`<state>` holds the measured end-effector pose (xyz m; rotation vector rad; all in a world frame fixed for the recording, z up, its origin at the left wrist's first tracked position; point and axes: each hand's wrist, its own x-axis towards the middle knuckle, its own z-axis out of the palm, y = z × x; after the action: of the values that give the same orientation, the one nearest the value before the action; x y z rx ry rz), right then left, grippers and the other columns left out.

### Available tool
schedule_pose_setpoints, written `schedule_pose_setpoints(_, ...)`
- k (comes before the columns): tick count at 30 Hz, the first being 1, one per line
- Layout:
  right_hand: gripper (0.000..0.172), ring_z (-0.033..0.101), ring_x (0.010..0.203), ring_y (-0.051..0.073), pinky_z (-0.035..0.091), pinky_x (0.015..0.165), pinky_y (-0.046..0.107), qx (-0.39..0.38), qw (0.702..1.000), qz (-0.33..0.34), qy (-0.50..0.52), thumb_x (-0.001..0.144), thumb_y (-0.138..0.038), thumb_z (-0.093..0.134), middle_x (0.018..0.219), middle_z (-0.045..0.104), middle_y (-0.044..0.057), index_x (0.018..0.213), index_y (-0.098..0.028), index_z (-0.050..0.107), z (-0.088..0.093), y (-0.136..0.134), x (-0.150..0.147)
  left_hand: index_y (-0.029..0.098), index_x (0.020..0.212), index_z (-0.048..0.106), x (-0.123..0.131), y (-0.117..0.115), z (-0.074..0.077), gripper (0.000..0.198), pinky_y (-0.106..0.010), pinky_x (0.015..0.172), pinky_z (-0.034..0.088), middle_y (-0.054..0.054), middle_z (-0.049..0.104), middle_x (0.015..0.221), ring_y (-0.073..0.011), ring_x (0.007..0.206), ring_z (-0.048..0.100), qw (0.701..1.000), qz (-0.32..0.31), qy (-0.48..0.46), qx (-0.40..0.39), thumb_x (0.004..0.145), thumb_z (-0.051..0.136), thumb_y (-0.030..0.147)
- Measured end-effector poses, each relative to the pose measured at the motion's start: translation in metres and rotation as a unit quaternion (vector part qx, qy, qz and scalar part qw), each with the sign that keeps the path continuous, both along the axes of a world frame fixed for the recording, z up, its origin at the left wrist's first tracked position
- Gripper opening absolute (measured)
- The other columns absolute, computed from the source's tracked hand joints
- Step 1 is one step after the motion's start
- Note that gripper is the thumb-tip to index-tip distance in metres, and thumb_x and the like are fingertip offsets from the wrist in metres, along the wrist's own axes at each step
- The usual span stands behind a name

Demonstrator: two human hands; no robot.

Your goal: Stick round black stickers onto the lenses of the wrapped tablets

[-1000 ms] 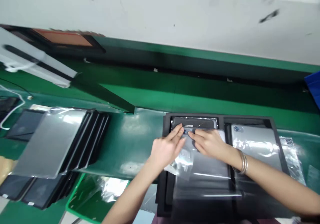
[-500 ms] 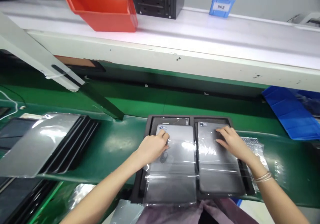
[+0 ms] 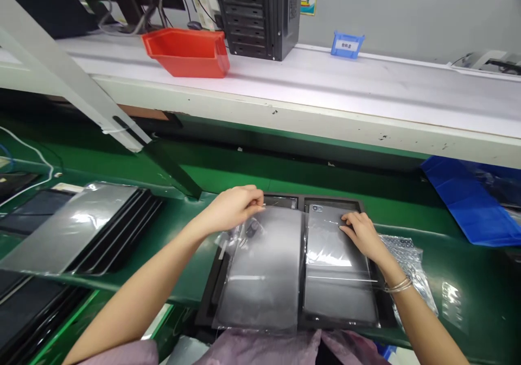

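Observation:
A black foam tray [image 3: 205, 300] with two pockets lies on the green bench in front of me. Each pocket holds a grey tablet in clear film: the left tablet [image 3: 264, 267] and the right tablet [image 3: 337, 272]. My left hand [image 3: 232, 207] is closed in a pinch on the clear film at the left tablet's far corner, lifting it a little. My right hand [image 3: 362, 234] rests with its fingers curled on the far right part of the right tablet. A thin bangle circles my right wrist.
A stack of film-wrapped tablets [image 3: 81, 229] lies at the left. Bubble-wrap bags [image 3: 411, 256] sit right of the tray, a blue sheet [image 3: 468, 202] further right. On the white shelf behind stand a red bin [image 3: 187, 52], a black computer case [image 3: 260, 12] and a small blue bin [image 3: 347, 43].
The view has tilted up, showing more of the shelf. My left hand moved from flat on the left tablet to pinching the film at its far edge. My right hand stayed on the right tablet.

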<state>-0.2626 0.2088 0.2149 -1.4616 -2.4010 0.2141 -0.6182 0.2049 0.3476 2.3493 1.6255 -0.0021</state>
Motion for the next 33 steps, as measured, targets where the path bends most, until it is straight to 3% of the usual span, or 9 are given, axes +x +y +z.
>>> schedule_pose_setpoints(6, 0.009, 0.054, 0.073, 0.019, 0.041, 0.068, 0.032, -0.034, 0.999, 0.013, 0.008, 0.088, -0.025, 0.05, 0.076, 0.058, 0.003, 0.084, -0.02, 0.056, 0.003, 0.002, 0.001, 0.01, 0.103, 0.058, 0.036, 0.026, -0.028, 0.027, -0.037, 0.061, 0.044, -0.021, 0.059, 0.103, -0.0316, 0.078, 0.066, 0.993, 0.07, 0.089, 0.02, 0.086, 0.037, 0.015)
schedule_pose_setpoints(12, 0.018, 0.049, 0.073, 0.019, 0.037, 0.067, 0.032, -0.039, 0.998, 0.039, 0.004, 0.09, -0.017, 0.041, 0.075, 0.056, 0.004, 0.073, -0.019, 0.048, 0.021, -0.003, -0.003, 0.026, 0.099, 0.064, 0.08, 0.002, -0.017, 0.018, -0.025, 0.065, 0.045, -0.001, 0.069, 0.091, -0.0202, 0.084, 0.065, 0.993, -0.098, -0.033, -0.06, 0.084, 0.054, 0.03)
schedule_pose_setpoints(14, 0.016, 0.047, 0.071, 0.019, 0.035, 0.066, 0.032, -0.019, 0.999, 0.042, -0.008, 0.089, -0.016, 0.041, 0.074, 0.056, 0.004, 0.074, -0.019, 0.047, 0.033, -0.011, -0.005, 0.024, 0.099, 0.063, 0.081, -0.014, -0.017, 0.018, -0.026, 0.066, 0.045, -0.001, 0.069, 0.088, -0.0191, 0.082, 0.064, 0.985, -0.111, -0.097, -0.085, 0.084, 0.054, 0.029)
schedule_pose_setpoints(19, 0.017, 0.045, 0.071, 0.02, 0.032, 0.065, 0.033, 0.058, 0.997, 0.046, 0.02, 0.089, -0.015, 0.039, 0.074, 0.055, 0.004, 0.075, -0.02, 0.046, 0.066, -0.023, -0.009, 0.02, 0.105, 0.058, 0.059, -0.062, -0.036, 0.024, -0.033, 0.075, 0.047, -0.006, 0.066, 0.097, -0.0221, 0.086, 0.064, 0.988, 0.058, -0.124, -0.066, 0.088, 0.047, 0.032)
schedule_pose_setpoints(24, 0.022, 0.046, 0.073, 0.022, 0.035, 0.069, 0.035, 0.135, 0.989, -0.034, 0.039, 0.092, -0.03, 0.039, 0.078, 0.057, 0.007, 0.077, -0.02, 0.051, 0.072, 0.016, 0.0, 0.017, 0.113, 0.05, 0.027, -0.107, -0.062, 0.04, -0.038, 0.068, 0.048, -0.013, 0.059, 0.113, -0.0281, 0.083, 0.066, 0.953, 0.295, -0.022, -0.064, 0.09, 0.033, 0.045)
schedule_pose_setpoints(26, 0.029, 0.049, 0.079, 0.024, 0.036, 0.073, 0.037, 0.118, 0.991, -0.05, 0.023, 0.092, -0.041, 0.038, 0.088, 0.06, 0.01, 0.088, -0.019, 0.056, 0.061, 0.029, 0.009, 0.016, 0.115, 0.048, 0.018, -0.119, -0.071, 0.047, -0.038, 0.067, 0.047, -0.015, 0.057, 0.117, -0.03, 0.083, 0.066, 0.926, 0.365, 0.021, -0.1, 0.088, 0.032, 0.051)
schedule_pose_setpoints(29, 0.046, 0.054, 0.083, 0.028, 0.039, 0.073, 0.038, 0.076, 0.984, -0.154, 0.049, 0.089, -0.054, 0.036, 0.092, 0.063, 0.013, 0.102, -0.015, 0.057, 0.039, 0.019, 0.025, 0.016, 0.112, 0.046, 0.009, -0.13, -0.082, 0.05, -0.035, 0.071, 0.046, -0.015, 0.058, 0.114, -0.0304, 0.091, 0.065, 0.914, 0.376, 0.004, -0.154, 0.084, 0.036, 0.056)
schedule_pose_setpoints(31, 0.048, 0.058, 0.075, 0.027, 0.04, 0.067, 0.035, -0.015, 0.969, -0.238, 0.068, 0.087, -0.058, 0.036, 0.083, 0.066, 0.011, 0.096, -0.017, 0.059, 0.024, -0.006, 0.035, 0.015, 0.11, 0.045, 0.009, -0.131, -0.085, 0.049, -0.035, 0.072, 0.045, -0.016, 0.059, 0.112, -0.0307, 0.092, 0.064, 0.913, 0.372, -0.005, -0.164, 0.083, 0.038, 0.055)
schedule_pose_setpoints(33, 0.047, 0.06, 0.068, 0.026, 0.04, 0.063, 0.033, -0.151, 0.956, -0.245, 0.065, 0.083, -0.061, 0.039, 0.076, 0.067, 0.008, 0.09, -0.02, 0.06, 0.012, -0.036, 0.039, 0.014, 0.108, 0.045, 0.01, -0.129, -0.086, 0.049, -0.037, 0.072, 0.044, -0.017, 0.059, 0.113, -0.0323, 0.093, 0.064, 0.912, 0.375, -0.001, -0.166, 0.081, 0.04, 0.055)
